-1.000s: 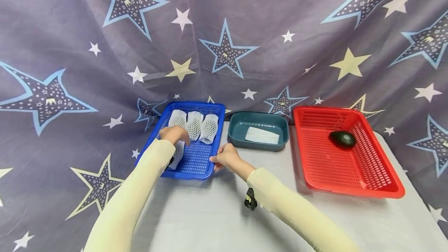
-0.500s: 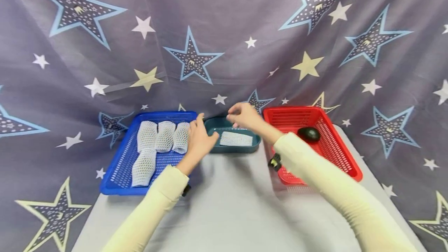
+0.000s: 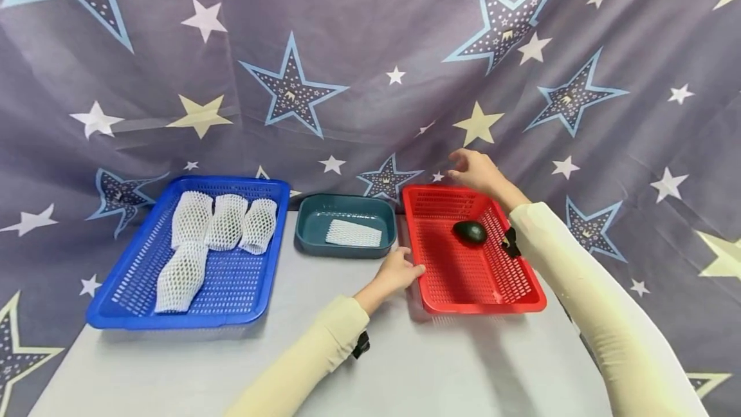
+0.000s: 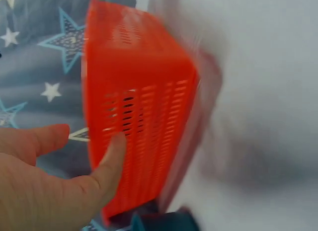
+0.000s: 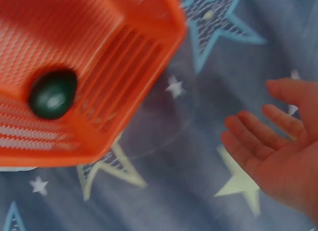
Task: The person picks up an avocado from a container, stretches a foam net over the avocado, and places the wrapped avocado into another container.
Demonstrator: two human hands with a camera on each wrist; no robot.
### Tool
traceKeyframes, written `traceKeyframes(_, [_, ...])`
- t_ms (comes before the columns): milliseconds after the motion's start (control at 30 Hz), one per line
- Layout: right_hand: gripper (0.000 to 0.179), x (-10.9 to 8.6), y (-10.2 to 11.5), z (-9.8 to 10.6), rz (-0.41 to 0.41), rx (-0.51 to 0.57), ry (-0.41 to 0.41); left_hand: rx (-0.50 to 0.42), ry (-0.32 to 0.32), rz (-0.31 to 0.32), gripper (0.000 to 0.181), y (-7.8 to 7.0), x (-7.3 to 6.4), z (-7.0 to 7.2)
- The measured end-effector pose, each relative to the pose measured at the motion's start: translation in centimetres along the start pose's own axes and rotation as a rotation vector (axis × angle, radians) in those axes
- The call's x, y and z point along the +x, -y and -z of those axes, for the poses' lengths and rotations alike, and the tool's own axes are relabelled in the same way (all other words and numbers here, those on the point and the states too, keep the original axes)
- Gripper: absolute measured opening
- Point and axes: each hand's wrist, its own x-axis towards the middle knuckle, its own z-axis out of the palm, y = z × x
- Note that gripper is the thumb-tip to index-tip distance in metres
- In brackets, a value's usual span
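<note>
A dark green avocado [image 3: 469, 231] lies in the red basket [image 3: 463, 309], toward its right wall. My left hand [image 3: 397, 270] is at the basket's left rim, and in the left wrist view its thumb and finger stand apart beside the slotted side. Over the back right of the basket is my right hand [image 3: 476, 169]; the right wrist view shows its fingers [image 5: 248, 136] spread loosely with nothing in them. One flat white foam net sleeve [image 3: 353, 233] lies in the dark teal tray [image 3: 345, 251], left of the red basket.
Several white foam net sleeves [image 3: 193, 217] with bulging shapes inside lie in the blue basket [image 3: 173, 322] on the left. A star-patterned cloth [image 3: 359, 127] hangs right behind the containers. All stand on a white-covered table [image 3: 405, 365].
Both hands have moved right, the left from the blue basket to the red basket's left rim, the right past the tray to above the red basket. The head view has swung right too.
</note>
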Motion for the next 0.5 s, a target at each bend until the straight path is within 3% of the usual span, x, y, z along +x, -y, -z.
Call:
traceKeyframes(167, [0.047,0.0,-2.9,-1.1,-0.016,-0.032,0.078,-0.085,-0.045,0.070,0.053,0.7,0.9,-0.9])
traceKeyframes(300, [0.049,0.3,-4.9,-2.1,-0.018,-0.029,0.129,-0.183,-0.101,0.145,0.050,0.2,1.0,-1.3])
traceKeyframes(500, [0.057,0.2,-8.1,-4.3,-0.006,-0.067,0.170,-0.296,-0.131,0.231,0.047,-0.3,0.9,-2.3])
